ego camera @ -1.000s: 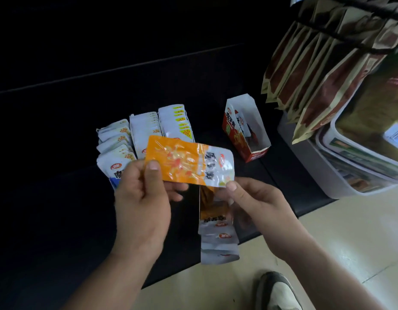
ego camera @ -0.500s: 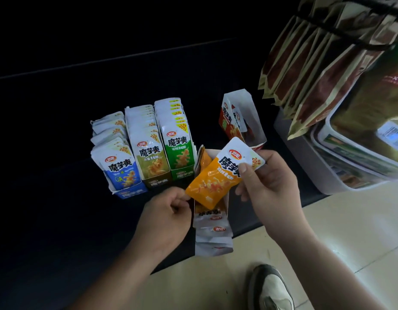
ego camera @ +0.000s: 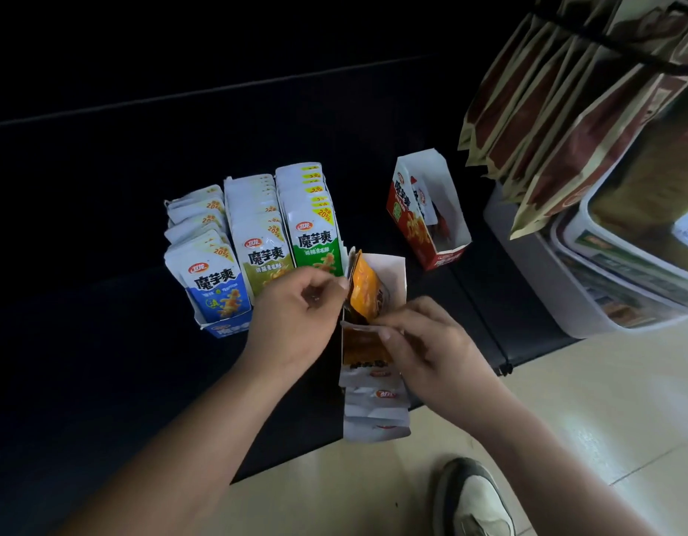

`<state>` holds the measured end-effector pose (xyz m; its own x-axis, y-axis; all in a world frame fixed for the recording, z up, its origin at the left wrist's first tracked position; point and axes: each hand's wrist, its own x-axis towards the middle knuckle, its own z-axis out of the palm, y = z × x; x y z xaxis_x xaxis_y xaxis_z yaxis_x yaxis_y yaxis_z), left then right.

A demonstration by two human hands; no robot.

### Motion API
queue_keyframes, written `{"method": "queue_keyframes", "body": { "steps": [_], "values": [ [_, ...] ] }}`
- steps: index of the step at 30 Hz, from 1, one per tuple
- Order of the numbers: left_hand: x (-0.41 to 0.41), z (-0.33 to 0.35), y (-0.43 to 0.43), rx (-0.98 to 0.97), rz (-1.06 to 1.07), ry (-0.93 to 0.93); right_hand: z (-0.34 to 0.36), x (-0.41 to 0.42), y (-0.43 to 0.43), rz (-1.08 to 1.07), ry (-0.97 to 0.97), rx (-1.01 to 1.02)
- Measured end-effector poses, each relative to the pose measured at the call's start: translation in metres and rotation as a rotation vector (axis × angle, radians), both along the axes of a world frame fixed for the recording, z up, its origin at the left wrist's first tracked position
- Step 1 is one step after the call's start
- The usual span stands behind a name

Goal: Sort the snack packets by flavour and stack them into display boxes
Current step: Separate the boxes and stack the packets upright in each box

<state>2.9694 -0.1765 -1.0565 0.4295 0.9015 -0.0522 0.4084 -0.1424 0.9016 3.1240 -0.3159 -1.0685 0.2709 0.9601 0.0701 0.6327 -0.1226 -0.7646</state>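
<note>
right grip (ego camera: 423, 342) pinches the orange packet (ego camera: 365, 292) in its box (ego camera: 397, 272) — left grip (ego camera: 296, 315) curled beside it, hold unclear

You are showing your left forearm (ego camera: 203, 431) and right forearm (ego camera: 528, 439) bare from the wrist down to the edge of view. Your left grip (ego camera: 296, 315) and right grip (ego camera: 423, 342) are going bare too, with the right thumbnail showing trimmed short. You are wearing a low shoe (ego camera: 473, 500) with a pale cream, woven-looking toe panel, and a dark grey band is running round its front and sides.
</note>
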Motion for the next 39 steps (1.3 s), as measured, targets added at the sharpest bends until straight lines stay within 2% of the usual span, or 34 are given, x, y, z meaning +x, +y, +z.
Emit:
{"method": "queue_keyframes", "body": {
  "steps": [4,6,8,12,15,18,21,25,27,29,32,34,36,39],
  "values": [
    [0.008,-0.001,0.003,-0.018,-0.025,0.009,0.001,0.003,0.003,0.042,-0.118,-0.223],
    [0.009,-0.002,0.005,-0.041,-0.033,0.013,0.004,0.000,0.002,0.071,-0.172,-0.235],
    [0.008,0.002,0.003,-0.073,-0.036,0.010,0.005,0.001,0.000,0.114,-0.160,-0.254],
    [0.002,0.014,-0.002,-0.121,0.041,-0.054,0.007,0.006,-0.002,0.134,-0.076,-0.430],
    [-0.003,0.026,-0.008,-0.064,0.119,-0.125,0.002,0.009,-0.007,0.097,-0.017,-0.413],
    [-0.016,0.039,-0.012,0.049,0.231,-0.203,0.000,0.004,-0.007,-0.035,0.173,-0.258],
    [-0.028,0.051,-0.013,0.024,0.393,-0.370,0.007,-0.006,0.000,-0.206,0.342,-0.140],
    [-0.028,0.058,-0.015,-0.270,0.537,-0.618,0.028,-0.018,0.008,-0.214,0.664,-0.046],
    [-0.023,0.054,-0.024,-0.437,0.527,-0.674,0.037,-0.021,0.011,-0.224,0.829,0.012],
    [-0.019,0.049,-0.035,-0.494,0.458,-0.655,0.041,-0.021,0.015,-0.243,0.938,0.074],
    [-0.018,0.047,-0.037,-0.362,0.386,-0.552,0.040,-0.013,0.016,-0.314,1.018,0.136],
    [-0.025,0.046,-0.027,-0.172,0.338,-0.436,0.039,-0.007,0.015,-0.403,0.967,0.135],
    [-0.033,0.044,-0.020,0.025,0.226,-0.240,0.035,-0.005,0.011,-0.463,0.914,0.119],
    [-0.036,0.042,-0.026,0.127,0.067,-0.100,0.028,-0.005,0.010,-0.492,0.821,0.078]
  ]
}}
